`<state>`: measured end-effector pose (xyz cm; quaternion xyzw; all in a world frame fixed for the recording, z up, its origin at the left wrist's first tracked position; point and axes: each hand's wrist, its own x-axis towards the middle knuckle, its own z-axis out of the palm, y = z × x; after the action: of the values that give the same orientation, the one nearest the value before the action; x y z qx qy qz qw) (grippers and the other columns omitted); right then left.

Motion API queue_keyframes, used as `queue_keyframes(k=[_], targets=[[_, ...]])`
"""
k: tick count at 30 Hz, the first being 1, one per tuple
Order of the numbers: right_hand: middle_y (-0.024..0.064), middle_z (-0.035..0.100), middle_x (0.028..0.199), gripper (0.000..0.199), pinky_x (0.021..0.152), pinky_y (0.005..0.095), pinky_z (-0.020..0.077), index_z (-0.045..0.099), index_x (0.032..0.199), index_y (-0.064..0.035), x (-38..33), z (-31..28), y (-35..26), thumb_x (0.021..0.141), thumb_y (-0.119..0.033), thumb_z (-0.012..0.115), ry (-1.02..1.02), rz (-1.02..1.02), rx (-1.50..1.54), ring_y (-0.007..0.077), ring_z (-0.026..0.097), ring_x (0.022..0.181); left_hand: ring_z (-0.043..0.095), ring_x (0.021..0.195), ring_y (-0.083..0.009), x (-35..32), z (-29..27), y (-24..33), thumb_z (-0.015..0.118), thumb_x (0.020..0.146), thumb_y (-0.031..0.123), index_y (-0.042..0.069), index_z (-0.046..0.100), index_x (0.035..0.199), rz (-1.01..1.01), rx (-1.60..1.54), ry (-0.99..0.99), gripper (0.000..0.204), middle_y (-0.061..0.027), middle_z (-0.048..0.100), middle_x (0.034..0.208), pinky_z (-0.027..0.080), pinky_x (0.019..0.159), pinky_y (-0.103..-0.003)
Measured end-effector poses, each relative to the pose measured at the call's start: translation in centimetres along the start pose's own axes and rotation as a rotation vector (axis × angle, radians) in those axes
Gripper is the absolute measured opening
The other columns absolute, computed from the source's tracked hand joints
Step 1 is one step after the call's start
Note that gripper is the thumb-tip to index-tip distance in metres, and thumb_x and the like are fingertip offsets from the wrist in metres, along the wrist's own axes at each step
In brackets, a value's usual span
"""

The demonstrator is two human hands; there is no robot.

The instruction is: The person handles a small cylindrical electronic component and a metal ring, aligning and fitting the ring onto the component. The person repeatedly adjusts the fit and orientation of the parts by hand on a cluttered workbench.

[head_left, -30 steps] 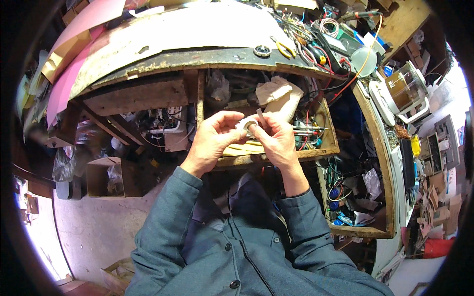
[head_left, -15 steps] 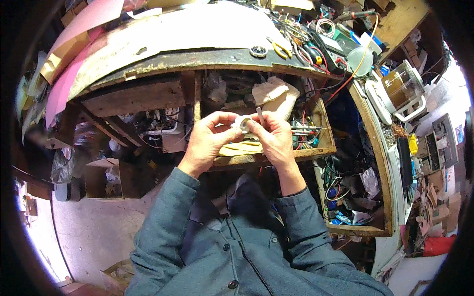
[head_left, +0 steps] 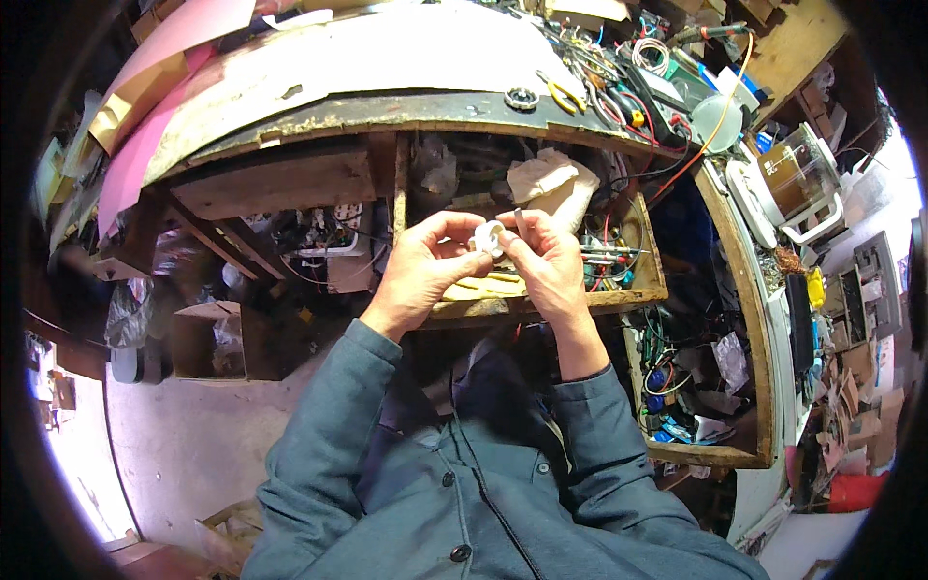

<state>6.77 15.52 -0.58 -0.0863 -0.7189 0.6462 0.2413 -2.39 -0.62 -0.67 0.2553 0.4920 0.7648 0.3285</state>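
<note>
The person's left hand (head_left: 420, 271) pinches a small white rounded piece, plastic by its look and with a hollow facing up (head_left: 489, 238), its thumb and forefinger closed on the near and left sides of it. The piece is held up over the front part of an open rough wooden drawer (head_left: 619, 297), at about twelve o'clock from the wearer's body. The right hand (head_left: 551, 271) meets it from three o'clock: its thumb reaches to the piece's edge, while a slim greyish rod (head_left: 521, 222) stands up out of its closed fingers, gripped there, its lower end hidden. The step in hand appears to be close work on the white piece, steadied by the left and worked or felt by the right; whether the rod touches it cannot be told. The next move seems to call for a firm left pinch, a light right thumb, and the rod kept from slipping into the drawer's clutter. Taken from the piece, flat yellow items (head_left: 483, 289) lie at six o'clock, a crumpled off-white cloth (head_left: 556, 184) between one and two, thin probe-like sticks (head_left: 609, 253) at three, and yellow-handled pliers (head_left: 565, 95) on the bench at one.
</note>
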Motion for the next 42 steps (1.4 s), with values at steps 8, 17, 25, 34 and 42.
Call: queue_keyframes(k=[8,17,25,34,42], targets=[[0.004,0.07,0.086,0.013,0.073,0.0263,0.053,0.068,0.102,0.0019,0.2,-0.6,0.1,0.094,-0.006,0.062,-0.088,0.005,-0.096,0.009,0.065,0.08,0.068,0.089,-0.0129,-0.2,0.4,0.3,0.077,0.087,0.003,0.0,0.064,0.116,0.007,0.015,-0.001,0.032,-0.0062,0.07,0.1,0.057,0.079,-0.027],[0.0071,0.072,0.083,0.015,0.069,0.0282,0.0533,0.069,0.097,0.0023,0.1,-0.1,-0.7,0.094,-0.011,0.063,-0.094,-0.044,-0.214,0.0119,0.066,0.075,0.067,0.089,-0.0119,-0.2,0.4,0.2,0.075,0.088,0.004,0.002,0.065,0.116,-0.019,0.101,0.02,0.029,-0.0055,0.071,0.098,0.056,0.078,-0.026],[0.0024,0.062,0.07,0.025,0.058,0.0266,0.0438,0.068,0.084,-0.0012,0.1,-0.3,0.3,0.09,-0.024,0.076,0.065,-0.042,-0.228,0.0092,0.055,0.064,0.069,0.092,-0.0147,-0.1,0.3,0.1,0.074,0.09,0.006,-0.001,0.064,0.117,0.025,0.148,0.023,0.029,-0.0088,0.071,0.104,0.058,0.082,-0.029],[-0.0036,0.054,0.067,0.028,0.054,0.0232,0.0388,0.069,0.085,-0.0022,-0.3,0.3,0.0,0.084,-0.026,0.083,0.07,-0.061,-0.208,0.0055,0.047,0.061,0.067,0.102,-0.0157,0.3,-0.2,-1.2,0.073,0.09,0.004,0.0,0.06,0.122,0.072,0.153,-0.012,0.035,-0.0099,0.066,0.118,0.056,0.092,-0.03],[0.0027,0.068,0.08,0.026,0.066,0.0225,0.0502,0.072,0.103,0.0004,-0.2,0.5,-1.0,0.087,-0.019,0.08,0.019,-0.092,-0.071,0.0073,0.062,0.072,0.067,0.106,-0.0185,-0.2,0.2,0.3,0.075,0.09,0.006,0.0,0.058,0.123,0.018,0.065,0.008,0.038,-0.0118,0.064,0.121,0.055,0.096,-0.032]])
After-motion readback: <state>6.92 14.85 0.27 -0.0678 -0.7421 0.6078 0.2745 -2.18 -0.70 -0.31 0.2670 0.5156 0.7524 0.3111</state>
